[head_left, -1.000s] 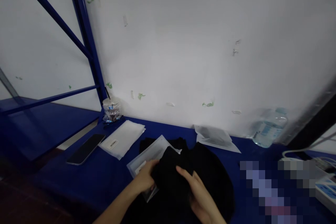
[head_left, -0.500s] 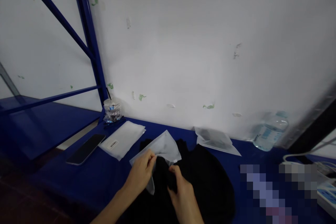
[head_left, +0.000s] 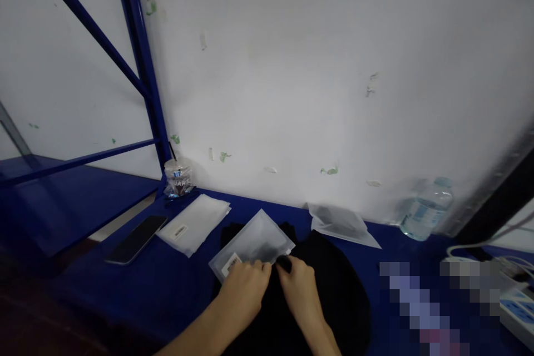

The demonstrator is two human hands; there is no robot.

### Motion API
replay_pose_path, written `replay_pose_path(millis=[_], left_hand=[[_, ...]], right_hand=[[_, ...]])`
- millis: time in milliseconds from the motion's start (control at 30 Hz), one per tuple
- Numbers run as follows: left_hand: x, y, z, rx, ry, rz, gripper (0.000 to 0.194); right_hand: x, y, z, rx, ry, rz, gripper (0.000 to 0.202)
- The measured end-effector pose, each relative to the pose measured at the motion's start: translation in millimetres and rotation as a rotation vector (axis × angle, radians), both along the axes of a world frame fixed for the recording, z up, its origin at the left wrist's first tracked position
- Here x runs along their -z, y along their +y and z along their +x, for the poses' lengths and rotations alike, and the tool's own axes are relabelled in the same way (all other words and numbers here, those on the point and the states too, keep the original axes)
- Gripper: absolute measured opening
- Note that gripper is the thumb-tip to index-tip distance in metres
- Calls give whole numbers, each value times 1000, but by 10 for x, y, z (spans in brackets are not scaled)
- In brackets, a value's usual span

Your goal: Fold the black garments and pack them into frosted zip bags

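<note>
Wall, white (head_left: 271, 78) and flecked with green, rises behind the far edge of our blue bench (head_left: 183, 283). Black cloth (head_left: 340, 289) spreads over the bench's middle toward the near side and runs out of view below. Over it, near the bench's centre, our frosted bag (head_left: 261, 233) is held turned: one corner points to the far edge, and the longer side we can see slants from there down to the left. Its near part is hidden by our hands, so we cannot settle its long axis, nor whether the dark shade showing through lies inside or beneath. Our left hand (head_left: 246, 286) is curled tightly over the bag's near edge; our right hand (head_left: 298, 283) pinches a black tuft (head_left: 285, 263) at its right corner, whether cloth or not we cannot tell. Along the far edge, a dark-filled pouch (head_left: 340, 228) lies right of centre, its contents indistinct. Stacked pouches (head_left: 196, 222) lie left of the bag, the phone (head_left: 137, 239) alongside toward the left edge. Farther right along that far edge we see a clear bottle (head_left: 425, 214); at the far left corner, a cup (head_left: 178, 175) sits in crinkled wrap. Near the right end, a pixelated strip (head_left: 421, 300) hides what is there. Smallest is the bag's barcode label (head_left: 232, 263), unreadable to us.
</note>
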State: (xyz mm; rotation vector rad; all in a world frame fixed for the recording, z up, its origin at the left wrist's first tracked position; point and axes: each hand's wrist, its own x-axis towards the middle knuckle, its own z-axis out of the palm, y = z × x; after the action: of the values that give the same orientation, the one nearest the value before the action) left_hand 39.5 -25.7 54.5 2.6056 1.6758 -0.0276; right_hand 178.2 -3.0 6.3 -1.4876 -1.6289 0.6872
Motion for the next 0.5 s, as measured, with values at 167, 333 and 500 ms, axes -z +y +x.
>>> replay_pose_path(millis=[167,333,500], left_hand=[[-115,7,12,52,-106,37,17],[-24,29,42,-43,-202,50,21],[109,50,-24,-123,-252,63,28]], right_hand=[[33,-17,-39,34,75,-11,20],[17,-35,-58,5,376,-133,22],[73,-177,-63,-123,907,-428,26]])
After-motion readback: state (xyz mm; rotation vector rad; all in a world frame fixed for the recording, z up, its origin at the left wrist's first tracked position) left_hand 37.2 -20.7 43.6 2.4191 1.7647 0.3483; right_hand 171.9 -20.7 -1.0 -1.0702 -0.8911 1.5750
